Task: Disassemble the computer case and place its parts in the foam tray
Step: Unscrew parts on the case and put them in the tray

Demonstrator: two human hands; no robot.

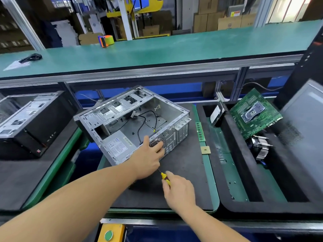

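- Right hand (180, 190) is seen closed around a yellow-handled screwdriver (165, 178), shaft aimed up-left under the left hand.
- Left hand (148, 158) is spread flat, fingers laid on the rear fan grille of the computer case (134, 123).
- Case lies open on the dark mat (188, 172), just beyond both hands.
- Foam tray (234, 172) sits right of the right hand; motherboard (255, 113) and heatsink (260, 145) are held in it.
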